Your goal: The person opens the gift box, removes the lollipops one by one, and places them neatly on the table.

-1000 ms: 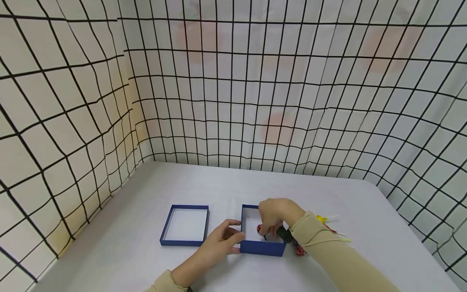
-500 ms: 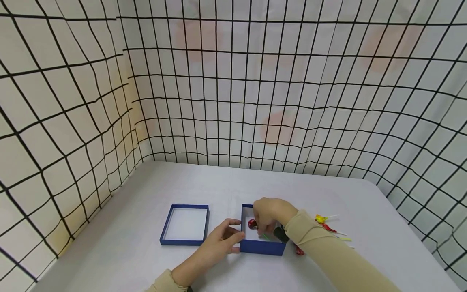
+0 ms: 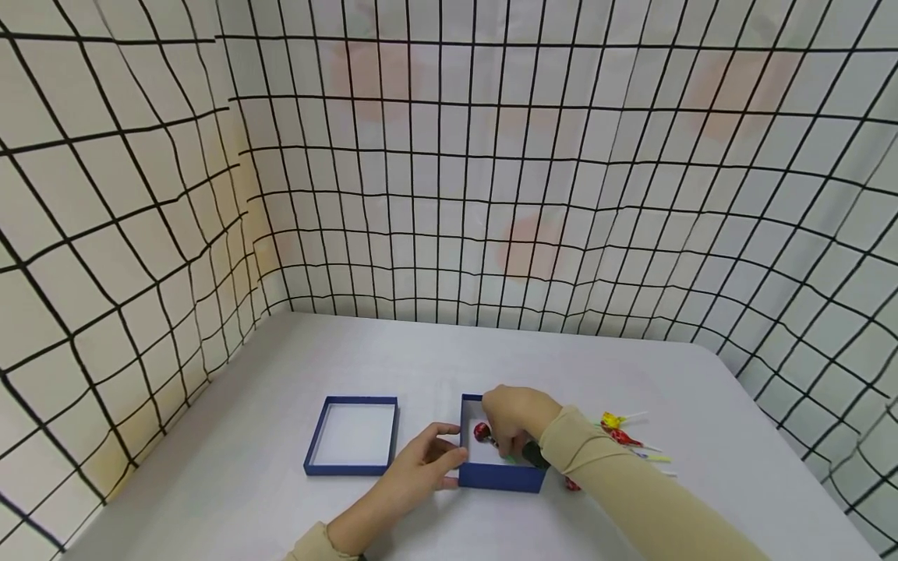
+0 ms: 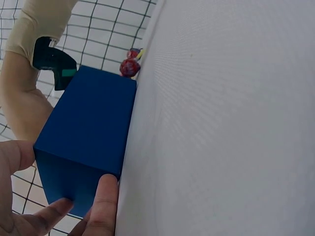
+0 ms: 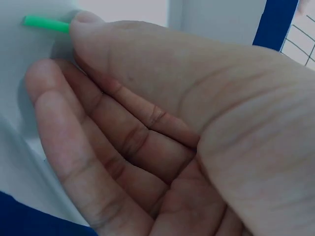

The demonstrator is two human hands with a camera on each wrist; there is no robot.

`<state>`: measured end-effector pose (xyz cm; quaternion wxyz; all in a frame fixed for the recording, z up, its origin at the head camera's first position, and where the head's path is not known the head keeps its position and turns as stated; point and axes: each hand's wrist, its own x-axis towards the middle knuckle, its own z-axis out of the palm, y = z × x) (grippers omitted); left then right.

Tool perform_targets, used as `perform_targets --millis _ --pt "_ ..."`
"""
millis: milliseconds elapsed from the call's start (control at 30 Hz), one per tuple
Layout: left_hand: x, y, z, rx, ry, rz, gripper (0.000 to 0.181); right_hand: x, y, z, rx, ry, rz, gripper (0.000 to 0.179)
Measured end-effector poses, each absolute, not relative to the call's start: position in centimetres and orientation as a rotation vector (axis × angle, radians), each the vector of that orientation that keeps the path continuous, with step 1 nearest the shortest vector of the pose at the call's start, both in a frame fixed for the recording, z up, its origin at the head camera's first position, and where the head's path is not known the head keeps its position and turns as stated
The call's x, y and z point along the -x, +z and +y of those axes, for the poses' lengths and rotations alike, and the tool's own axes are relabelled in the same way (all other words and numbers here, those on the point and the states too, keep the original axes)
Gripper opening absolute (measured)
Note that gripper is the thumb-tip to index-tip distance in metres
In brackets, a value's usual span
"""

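Observation:
The blue box (image 3: 500, 477) with a white inside stands uncovered before me. My left hand (image 3: 421, 465) rests against its left side; in the left wrist view spread fingers touch that wall and the thumb (image 4: 22, 155) is at the rim's corner. My right hand (image 3: 515, 421) reaches down inside the box. A red-wrapped lollipop (image 3: 482, 432) lies in there beside its fingers. In the right wrist view thumb and index finger meet at the green stick (image 5: 47, 23), the other fingers curving below. The palm hides part of the box floor.
A shallow blue-rimmed lid (image 3: 351, 471) lies inside-up at the left. Several lollipops (image 3: 617, 431) lie right of the box, partly behind the right sleeve (image 3: 610, 467). One red lollipop (image 3: 571, 484) sits by the box's near right corner. Black netting (image 3: 449, 179) encloses the white table (image 3: 414, 351).
My right hand has moved slightly left and deeper in the box; the red lollipop, earlier partly covered by the fingers, now shows on the box floor. The left hand stays against the box.

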<state>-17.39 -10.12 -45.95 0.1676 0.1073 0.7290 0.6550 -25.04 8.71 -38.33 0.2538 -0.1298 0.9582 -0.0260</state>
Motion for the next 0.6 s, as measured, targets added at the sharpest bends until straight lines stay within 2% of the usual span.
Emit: perform_targets --millis 600 --pt "17.64 -46.38 -10.17 -0.31 1.889 2.047 0.051 25.36 -38.15 8.81 0.41 -0.178 2.564 0.022"
